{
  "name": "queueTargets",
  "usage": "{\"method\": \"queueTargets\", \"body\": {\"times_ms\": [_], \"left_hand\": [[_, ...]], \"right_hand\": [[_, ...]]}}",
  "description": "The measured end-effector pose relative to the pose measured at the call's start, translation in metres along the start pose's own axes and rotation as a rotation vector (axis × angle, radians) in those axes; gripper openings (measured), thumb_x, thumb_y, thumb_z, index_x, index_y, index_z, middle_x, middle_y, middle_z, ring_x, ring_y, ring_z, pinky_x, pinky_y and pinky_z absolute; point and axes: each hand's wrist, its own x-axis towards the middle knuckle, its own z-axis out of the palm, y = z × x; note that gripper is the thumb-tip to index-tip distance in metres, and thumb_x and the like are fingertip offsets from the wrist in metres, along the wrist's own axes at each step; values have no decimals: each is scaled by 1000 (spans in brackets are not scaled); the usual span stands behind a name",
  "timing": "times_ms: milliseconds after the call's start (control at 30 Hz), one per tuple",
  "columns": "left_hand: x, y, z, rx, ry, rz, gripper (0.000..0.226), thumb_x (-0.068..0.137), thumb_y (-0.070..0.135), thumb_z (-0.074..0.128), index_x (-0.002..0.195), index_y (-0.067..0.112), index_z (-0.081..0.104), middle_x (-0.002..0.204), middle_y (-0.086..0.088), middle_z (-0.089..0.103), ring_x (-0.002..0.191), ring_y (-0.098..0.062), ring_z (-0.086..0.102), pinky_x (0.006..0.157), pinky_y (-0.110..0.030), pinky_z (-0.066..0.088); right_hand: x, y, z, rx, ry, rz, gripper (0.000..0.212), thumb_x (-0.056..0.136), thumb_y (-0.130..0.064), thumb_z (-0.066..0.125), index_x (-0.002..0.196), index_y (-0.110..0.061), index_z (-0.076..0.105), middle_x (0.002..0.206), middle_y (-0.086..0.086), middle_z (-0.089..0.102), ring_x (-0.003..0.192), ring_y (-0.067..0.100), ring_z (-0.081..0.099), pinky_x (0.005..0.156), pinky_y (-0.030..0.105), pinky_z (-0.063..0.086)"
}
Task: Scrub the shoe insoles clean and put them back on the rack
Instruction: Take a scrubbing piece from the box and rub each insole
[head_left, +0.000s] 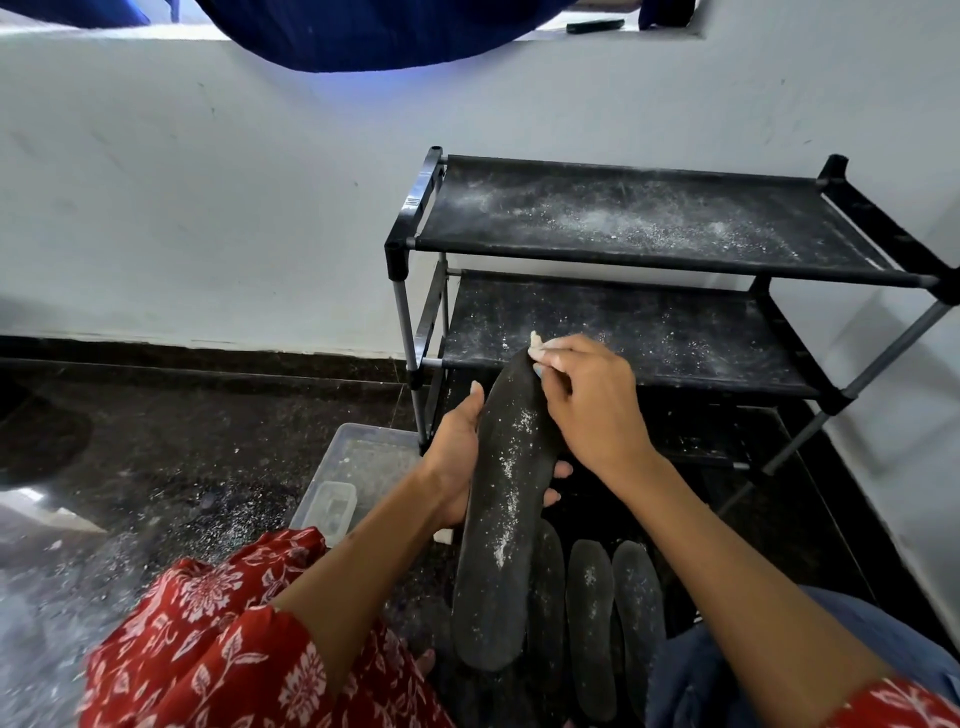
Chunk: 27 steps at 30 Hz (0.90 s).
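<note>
A long black insole (504, 519) dusted with white powder is held upright and tilted in front of me. My left hand (454, 462) grips it from behind at mid-length, fingertips showing at its right edge. My right hand (587, 400) pinches a small pale scrubbing piece (536, 343) against the insole's top tip. Three more black insoles (592, 613) lie side by side on the dark floor below. The black two-shelf rack (649, 223) stands against the wall behind, its shelves speckled with white powder and bare of insoles.
A clear plastic tub (358, 457) with a smaller clear box (330, 506) sits on the floor left of my hands. White powder is scattered over the dark floor (156, 441) at left. A white wall (208, 208) runs behind; blue cloth (363, 36) hangs above.
</note>
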Motion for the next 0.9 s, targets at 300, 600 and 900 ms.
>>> {"method": "queueTargets", "body": {"times_ms": [300, 600, 900], "left_hand": [[0, 4, 1, -48, 6, 40, 76, 96, 57, 21, 87, 5, 76, 86, -20, 69, 70, -33, 67, 62, -43, 55], [-2, 5, 6, -30, 93, 89, 74, 96, 59, 23, 81, 6, 72, 72, -16, 68, 60, -29, 66, 54, -39, 57], [-8, 6, 5, -24, 60, 57, 74, 95, 60, 17, 99, 3, 64, 83, -20, 70, 67, -33, 69, 59, -43, 56]], "right_hand": [[-3, -8, -5, 148, -20, 102, 25, 82, -5, 67, 106, -12, 71, 102, 1, 65, 88, 11, 63, 85, 23, 51], [-11, -19, 3, 73, -78, -83, 12, 86, -6, 64, 93, -5, 74, 95, 4, 70, 87, 15, 65, 85, 24, 51], [2, -9, -4, 49, 47, -106, 11, 85, -3, 63, 89, -2, 74, 93, 8, 72, 88, 20, 67, 84, 31, 52]]}}
